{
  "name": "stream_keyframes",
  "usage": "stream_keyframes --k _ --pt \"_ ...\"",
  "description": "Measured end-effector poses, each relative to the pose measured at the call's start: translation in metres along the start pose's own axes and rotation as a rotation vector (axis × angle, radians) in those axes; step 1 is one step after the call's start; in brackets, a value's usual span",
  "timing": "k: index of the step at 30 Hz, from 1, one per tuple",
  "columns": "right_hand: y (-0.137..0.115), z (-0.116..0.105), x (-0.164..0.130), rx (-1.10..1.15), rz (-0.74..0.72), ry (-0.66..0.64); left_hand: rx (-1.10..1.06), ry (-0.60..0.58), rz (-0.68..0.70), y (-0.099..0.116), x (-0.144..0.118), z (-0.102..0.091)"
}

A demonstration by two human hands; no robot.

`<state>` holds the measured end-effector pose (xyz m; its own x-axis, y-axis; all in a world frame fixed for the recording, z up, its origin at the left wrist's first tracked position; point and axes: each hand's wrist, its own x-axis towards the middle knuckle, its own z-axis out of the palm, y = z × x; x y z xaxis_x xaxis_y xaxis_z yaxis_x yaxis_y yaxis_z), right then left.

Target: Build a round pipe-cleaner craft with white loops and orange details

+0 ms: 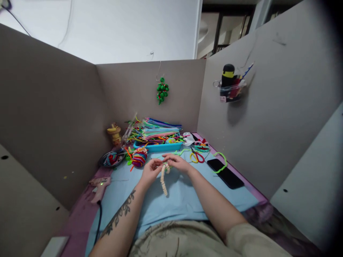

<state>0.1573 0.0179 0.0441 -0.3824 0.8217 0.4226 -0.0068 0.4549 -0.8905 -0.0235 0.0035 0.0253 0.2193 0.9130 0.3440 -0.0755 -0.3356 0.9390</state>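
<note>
**Keeping the cream coil tight while both hands work its top**

Far out at nine o'clock a glue gun (pixel 99 187) lies on the purple edge of the surface (pixel 182 203), its cord trailing toward me. I keep my elbow clear of it. At eleven o'clock sits a dark dish (pixel 112 159) of scraps, and beside it a wound ball of purple, red and yellow (pixel 139 158).

My left hand (pixel 150 172) pinches the upper end of the cream coiled pipe cleaner (pixel 163 178), fingers closed on it. The coil hangs from there toward six o'clock, just above the blue mat (pixel 174 200). My right hand (pixel 179 163) meets it at the same top end, fingers closed around the tip. I reckon the trick is to hold steady with the left and let the right do the turning, so the loops stay even.

At one o'clock lie scissors (pixel 197 156), at two o'clock a green pipe cleaner (pixel 222 162) over a black phone (pixel 225 173). At twelve o'clock, the blue tray (pixel 158 146) holds spare stems.
</note>
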Motion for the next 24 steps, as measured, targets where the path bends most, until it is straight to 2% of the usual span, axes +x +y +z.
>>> stream_keyframes --k 2,8,15,24 --pt "-0.005 -0.005 -0.005 -0.047 -0.004 -0.062 0.056 -0.057 0.044 0.003 -0.001 -0.002" --pt "-0.005 -0.009 -0.009 -0.105 -0.074 -0.095 0.172 -0.161 0.109 0.006 -0.003 -0.003" --pt "0.004 -0.012 -0.006 -0.189 -0.118 -0.147 0.181 -0.179 0.107 0.004 -0.003 -0.004" --pt "0.002 -0.007 -0.008 -0.209 -0.12 -0.155 0.228 -0.198 0.106 0.002 -0.004 -0.004"
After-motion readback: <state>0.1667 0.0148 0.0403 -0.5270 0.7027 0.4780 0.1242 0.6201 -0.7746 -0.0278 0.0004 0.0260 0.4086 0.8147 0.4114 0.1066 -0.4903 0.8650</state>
